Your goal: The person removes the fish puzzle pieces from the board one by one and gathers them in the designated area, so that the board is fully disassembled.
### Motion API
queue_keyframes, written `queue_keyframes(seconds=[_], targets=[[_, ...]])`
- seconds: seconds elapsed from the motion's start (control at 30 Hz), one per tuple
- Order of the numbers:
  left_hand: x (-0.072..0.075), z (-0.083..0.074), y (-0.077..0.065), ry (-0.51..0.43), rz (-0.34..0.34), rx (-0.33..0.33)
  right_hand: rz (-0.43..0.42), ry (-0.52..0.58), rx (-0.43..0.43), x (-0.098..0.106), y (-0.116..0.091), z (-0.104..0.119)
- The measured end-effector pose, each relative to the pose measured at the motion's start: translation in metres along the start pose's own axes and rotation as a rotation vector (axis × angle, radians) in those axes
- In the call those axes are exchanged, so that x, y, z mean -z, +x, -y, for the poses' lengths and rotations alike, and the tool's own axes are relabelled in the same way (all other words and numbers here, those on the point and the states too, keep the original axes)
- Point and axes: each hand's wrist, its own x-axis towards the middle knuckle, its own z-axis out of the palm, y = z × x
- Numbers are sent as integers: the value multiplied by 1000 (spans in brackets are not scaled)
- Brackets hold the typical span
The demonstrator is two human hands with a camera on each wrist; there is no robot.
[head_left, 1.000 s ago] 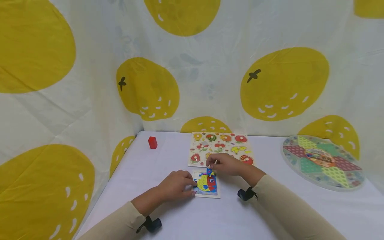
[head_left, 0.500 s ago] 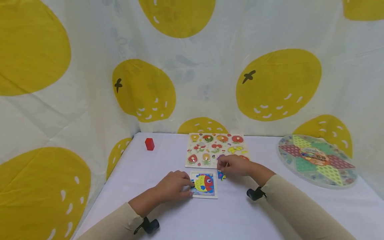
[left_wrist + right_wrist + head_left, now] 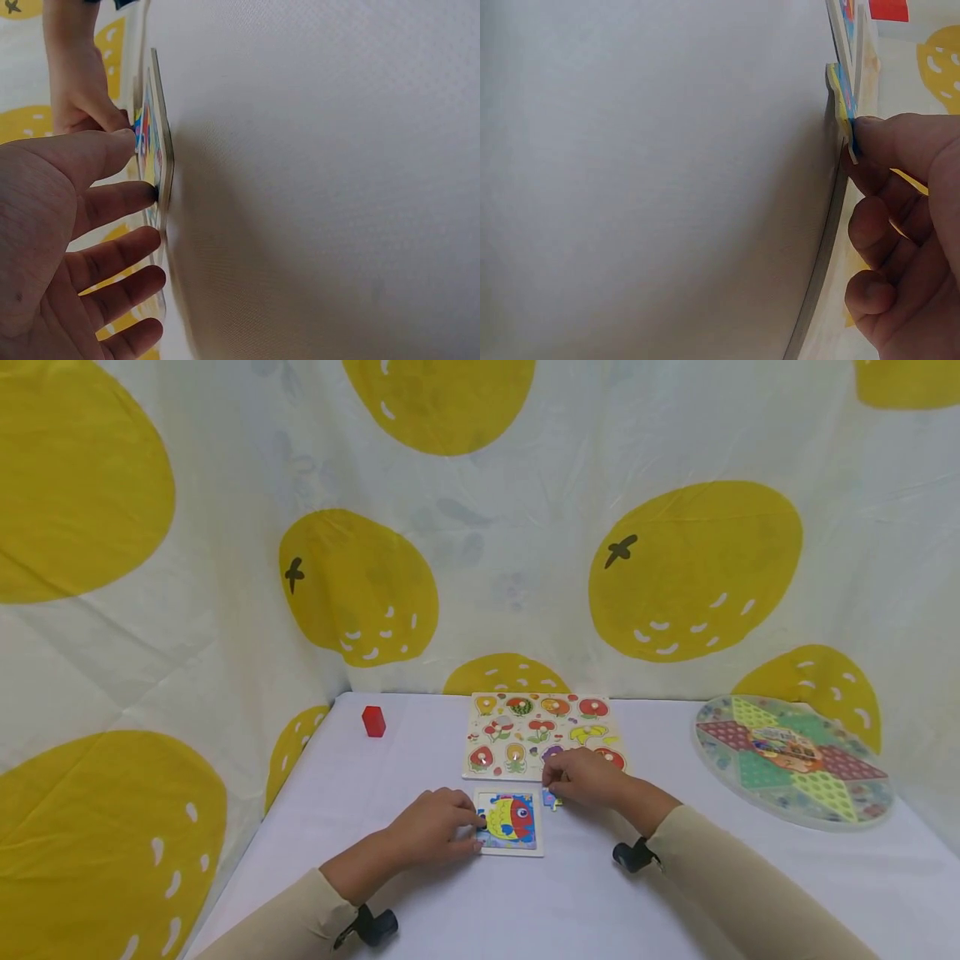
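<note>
In the head view a small fish jigsaw puzzle [image 3: 517,817] in a pale square frame lies flat on the white table. My left hand [image 3: 438,827] rests at its left side, thumb and index fingertip at the frame, the other fingers spread loosely in the left wrist view. Just right of the frame's upper corner, my right hand [image 3: 585,777] pinches a blue-and-yellow jigsaw piece [image 3: 844,105] between thumb and index finger. The piece is low, close over the tabletop, its edge near the frame in the right wrist view. The right hand's remaining fingers are curled.
Behind the jigsaw lies a wooden fruit peg puzzle [image 3: 543,731], partly covered by my right hand. A red block [image 3: 373,721] stands at the back left. To the right is a round Chinese checkers board [image 3: 795,760]. A lemon-print curtain [image 3: 517,568] hangs behind the table.
My right hand has carried the jigsaw piece from over the frame's top to the table on its right, then tilted it flatter. The left hand has stayed at the frame.
</note>
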Motion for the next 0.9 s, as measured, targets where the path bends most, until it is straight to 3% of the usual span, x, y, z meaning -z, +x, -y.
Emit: queue_keyframes(seconds=[0.23,0.9], targets=[[1,-1,-1,3,7,9,-17,-52,-18,-3,1,0],[6,-5,0,14,3,1,-57,1,47,-1,-2,1]])
